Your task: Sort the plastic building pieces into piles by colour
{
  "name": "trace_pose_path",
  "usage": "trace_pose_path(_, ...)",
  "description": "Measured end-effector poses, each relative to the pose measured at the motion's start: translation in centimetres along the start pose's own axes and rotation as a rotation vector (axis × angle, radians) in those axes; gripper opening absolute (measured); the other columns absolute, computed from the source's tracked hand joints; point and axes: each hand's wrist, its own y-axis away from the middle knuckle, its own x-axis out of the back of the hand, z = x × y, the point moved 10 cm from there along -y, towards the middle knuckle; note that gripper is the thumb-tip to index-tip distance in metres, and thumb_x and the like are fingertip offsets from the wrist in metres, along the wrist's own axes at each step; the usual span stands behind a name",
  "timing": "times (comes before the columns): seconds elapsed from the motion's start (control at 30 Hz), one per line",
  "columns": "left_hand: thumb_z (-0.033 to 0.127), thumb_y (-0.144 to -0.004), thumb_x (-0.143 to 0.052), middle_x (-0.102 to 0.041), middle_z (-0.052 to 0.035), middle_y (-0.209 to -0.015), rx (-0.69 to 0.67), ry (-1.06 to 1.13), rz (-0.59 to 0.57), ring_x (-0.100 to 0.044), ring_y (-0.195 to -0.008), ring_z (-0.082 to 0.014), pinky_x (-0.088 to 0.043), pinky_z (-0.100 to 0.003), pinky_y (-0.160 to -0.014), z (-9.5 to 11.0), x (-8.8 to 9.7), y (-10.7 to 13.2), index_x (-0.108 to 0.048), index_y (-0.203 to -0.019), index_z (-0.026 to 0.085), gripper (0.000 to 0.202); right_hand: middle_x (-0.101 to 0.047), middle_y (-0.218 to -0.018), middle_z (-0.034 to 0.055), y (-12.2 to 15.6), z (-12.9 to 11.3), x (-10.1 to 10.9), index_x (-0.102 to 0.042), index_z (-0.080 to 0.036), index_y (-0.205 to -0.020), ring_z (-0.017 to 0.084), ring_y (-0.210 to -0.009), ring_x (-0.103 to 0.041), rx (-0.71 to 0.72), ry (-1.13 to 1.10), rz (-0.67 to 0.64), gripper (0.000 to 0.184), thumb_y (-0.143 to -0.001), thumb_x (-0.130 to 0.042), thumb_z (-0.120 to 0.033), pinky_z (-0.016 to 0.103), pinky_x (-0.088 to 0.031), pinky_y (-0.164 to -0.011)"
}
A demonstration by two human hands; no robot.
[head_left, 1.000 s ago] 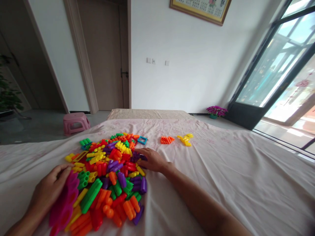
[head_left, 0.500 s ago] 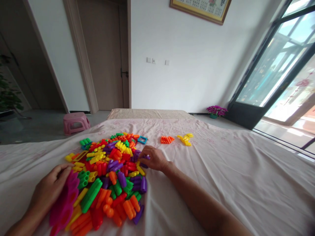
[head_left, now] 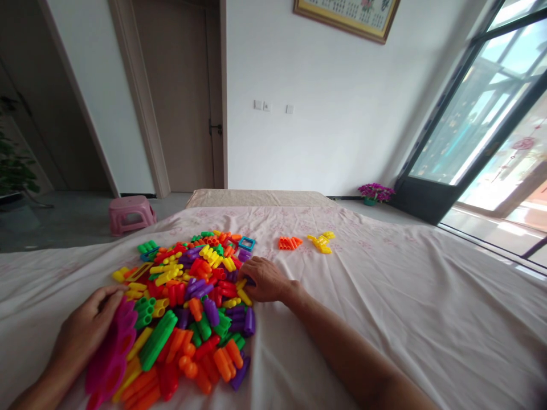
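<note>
My right hand point(head_left: 265, 279) is at the right edge of a heap of plastic building blocks point(head_left: 200, 287), its fingers curled down and closed. A yellow block point(head_left: 244, 294) lies against its fingertips, and a purple block point(head_left: 244, 255) sits just beyond them. Whatever is inside the fingers is hidden. On the left side of the heap, my left hand point(head_left: 88, 324) is closed along a magenta plastic piece point(head_left: 113, 359) with round holes and a scalloped edge. Its fingertips come close to some yellow blocks point(head_left: 135, 290).
Apart from the heap, an orange ribbed block piece point(head_left: 290, 244) and a joined yellow piece point(head_left: 321, 242) lie on the wrinkled pale cloth point(head_left: 384, 302). A blue square frame point(head_left: 247, 244) rests at the heap's far edge. A pink stool point(head_left: 132, 214) stands on the floor at left.
My right hand has moved slightly down and toward me, its fingers curling in more. The purple block behind it now shows. My left hand has stayed put.
</note>
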Motion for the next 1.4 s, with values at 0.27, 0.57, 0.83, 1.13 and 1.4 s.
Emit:
trace_pose_path(0.27,0.053,-0.086,-0.041,-0.072,-0.0062,-0.11,-0.009,-0.005,0.02,-0.068,-0.098,-0.0247,-0.05,-0.029,-0.083,0.4,0.3,0.2,-0.062,-0.109,0.024,0.042,-0.065,-0.089,0.0028,0.3,-0.4,-0.2,-0.064,-0.022,-0.095,0.018,-0.086,-0.056,0.028,0.083,-0.031,0.013,-0.083,-0.064,-0.028,0.029,-0.038,-0.079)
trace_pose_path(0.57,0.053,-0.087,-0.038,-0.071,-0.0071,-0.111,0.002,-0.025,0.015,-0.067,-0.099,-0.0248,-0.049,-0.03,-0.085,0.6,0.3,0.3,-0.061,-0.11,0.023,0.044,-0.065,-0.085,0.0034,0.1,1.3,0.1,-0.062,-0.02,-0.087,0.017,-0.083,-0.055,-0.052,-0.009,0.094,0.021,-0.092,-0.058,-0.039,0.027,-0.039,-0.078)
trace_pose_path(0.83,0.052,-0.087,-0.04,-0.073,-0.0066,-0.11,-0.011,-0.034,0.029,-0.068,-0.098,-0.0244,-0.05,-0.028,-0.081,0.8,0.5,0.3,-0.062,-0.109,0.022,0.043,-0.06,-0.076,0.0001,0.7,3.4,0.8,-0.058,-0.02,-0.085,0.014,-0.069,-0.052,-0.275,-0.123,0.223,0.022,-0.093,-0.054,-0.04,0.023,-0.034,-0.062)
trace_pose_path(1.13,0.052,-0.086,-0.04,-0.071,-0.0069,-0.111,0.003,-0.01,0.009,-0.067,-0.1,-0.0254,-0.049,-0.031,-0.086,0.2,0.2,0.0,-0.061,-0.108,0.024,0.041,-0.059,-0.077,0.0002,0.6,2.7,0.9,-0.055,-0.02,-0.082,0.014,-0.071,-0.052,-0.219,-0.11,0.191,0.021,-0.093,-0.053,-0.038,0.023,-0.035,-0.065)
trace_pose_path(1.4,0.055,-0.087,-0.038,-0.07,-0.0076,-0.113,0.006,-0.007,0.009,-0.066,-0.101,-0.0254,-0.048,-0.031,-0.087,0.4,0.3,0.3,-0.06,-0.11,0.023,0.045,-0.059,-0.078,0.0003,0.0,0.1,-0.1,-0.053,-0.019,-0.076,0.014,-0.075,-0.05,0.042,-0.041,0.044,0.021,-0.088,-0.059,-0.035,0.025,-0.038,-0.074)
